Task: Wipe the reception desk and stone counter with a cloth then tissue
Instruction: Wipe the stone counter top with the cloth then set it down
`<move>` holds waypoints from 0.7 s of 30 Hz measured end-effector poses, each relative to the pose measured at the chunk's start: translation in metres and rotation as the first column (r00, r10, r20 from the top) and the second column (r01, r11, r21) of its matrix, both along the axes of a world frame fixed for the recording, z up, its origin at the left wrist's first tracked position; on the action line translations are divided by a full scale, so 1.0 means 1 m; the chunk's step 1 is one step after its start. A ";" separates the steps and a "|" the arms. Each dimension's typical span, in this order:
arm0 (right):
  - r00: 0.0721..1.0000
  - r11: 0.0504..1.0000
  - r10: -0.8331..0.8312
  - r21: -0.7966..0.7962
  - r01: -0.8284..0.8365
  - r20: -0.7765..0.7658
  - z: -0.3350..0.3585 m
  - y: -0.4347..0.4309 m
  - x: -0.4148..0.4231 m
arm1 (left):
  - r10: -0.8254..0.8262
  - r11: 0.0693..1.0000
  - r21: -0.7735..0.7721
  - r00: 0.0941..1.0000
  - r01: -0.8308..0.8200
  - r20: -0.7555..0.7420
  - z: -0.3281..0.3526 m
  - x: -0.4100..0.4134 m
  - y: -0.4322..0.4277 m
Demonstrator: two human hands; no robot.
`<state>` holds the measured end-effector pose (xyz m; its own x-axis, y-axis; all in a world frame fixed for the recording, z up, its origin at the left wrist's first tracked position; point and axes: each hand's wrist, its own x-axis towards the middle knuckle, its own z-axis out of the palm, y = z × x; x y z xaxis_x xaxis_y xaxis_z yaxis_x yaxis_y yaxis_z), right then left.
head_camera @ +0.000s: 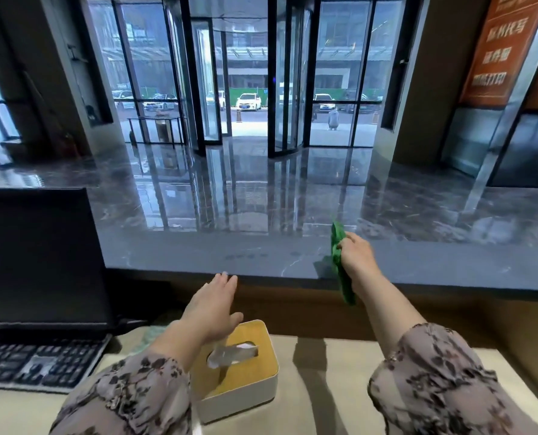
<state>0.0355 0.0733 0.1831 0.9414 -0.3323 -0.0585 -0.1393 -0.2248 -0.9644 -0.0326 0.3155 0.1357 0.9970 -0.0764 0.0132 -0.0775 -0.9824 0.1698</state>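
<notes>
My right hand (357,257) grips a green cloth (340,262) above the front part of the dark stone counter (230,252); the cloth hangs down past the counter's front edge. My left hand (213,307) is flat with its fingers spread, empty, hovering just above a tissue box and reaching toward the counter's edge. The tissue box (245,384) is white with a wooden top, and a tissue (231,353) sticks out of its slot. It stands on the pale lower reception desk (324,387).
A black monitor (38,259) and a keyboard (38,362) stand on the desk at the left. A brown wooden panel rises between desk and counter. Beyond the counter lie a glossy lobby floor and a revolving glass door.
</notes>
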 end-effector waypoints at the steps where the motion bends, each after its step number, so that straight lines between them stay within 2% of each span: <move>1: 0.999 0.996 -0.012 -0.088 0.015 0.039 -0.004 -0.002 0.015 | 0.018 1.000 0.002 1.000 -0.018 0.019 0.000 0.005 0.001; 3: 0.997 0.966 -0.015 -0.256 0.033 0.070 -0.015 -0.008 0.045 | 0.061 0.998 0.016 0.997 -0.061 0.047 -0.004 0.017 0.004; 5: 0.999 0.898 0.050 -0.438 -0.041 0.010 -0.030 -0.016 0.067 | 0.116 0.993 0.020 0.992 -0.117 0.051 -0.007 0.027 0.008; 6: 0.991 0.827 0.111 -0.546 -0.131 -0.070 -0.038 -0.018 0.075 | 0.141 0.990 0.023 0.989 -0.143 0.047 -0.009 0.031 0.011; 9: 0.932 0.480 0.191 -0.799 -0.363 -0.308 -0.055 -0.022 0.085 | 0.181 0.982 0.058 0.983 -0.182 0.029 -0.015 0.039 0.018; 11: 0.923 0.362 0.188 -0.850 -0.383 -0.336 -0.059 -0.021 0.091 | 0.197 0.975 0.100 0.980 -0.198 0.024 -0.016 0.043 0.023; 14: 0.924 0.320 0.181 -0.868 -0.378 -0.336 -0.060 -0.017 0.094 | 0.204 0.969 0.139 0.979 -0.202 0.002 -0.020 0.048 0.025; 18: 0.925 0.335 0.137 -0.863 -0.379 -0.354 -0.060 0.002 0.092 | 0.176 0.974 0.141 0.984 -0.176 0.014 -0.020 0.050 0.028; 21: 0.924 0.329 0.176 -0.864 -0.381 -0.340 -0.061 0.045 0.090 | 0.140 0.982 0.125 0.990 -0.140 0.009 -0.016 0.050 0.037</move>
<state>0.1257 0.1179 0.1225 0.9985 0.0019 -0.0552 -0.0046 -0.9932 -0.1162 0.0171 0.3522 0.1193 0.9980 0.0627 0.0124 0.0621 -0.9971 0.0447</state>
